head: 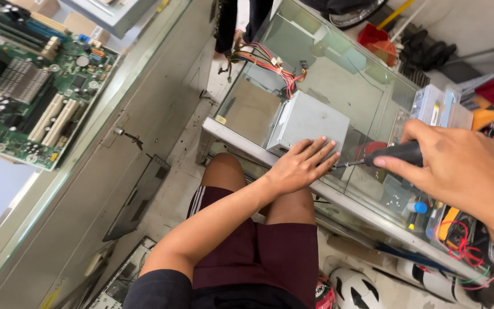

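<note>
Power supply unit (307, 121): grey metal box, lay on the glass counter top (338, 74) near its front edge — the landmark for all entries below.
Cable bundle (270, 64): red, yellow and black wires, ran from the far side of the power supply unit across the glass.
Left hand (301, 166): rested flat on the near edge of the power supply unit, fingers spread, pressing and not gripping.
Right hand (458, 166): to the right of the power supply unit, fist clenched around the screwdriver's handle.
Screwdriver (393, 155): black handle, thin shaft pointed at the near right corner of the power supply unit, tip by the left hand's fingers; contact with a screw could not be told.
Motherboard (32, 86): green, with heatsink and white slots, well to the left of the power supply unit on a separate glass surface.
Football (353, 289): black and white, on the floor below and nearer than the power supply unit.
Clear plastic box (438, 106): just right of the power supply unit — behind the right hand.
</note>
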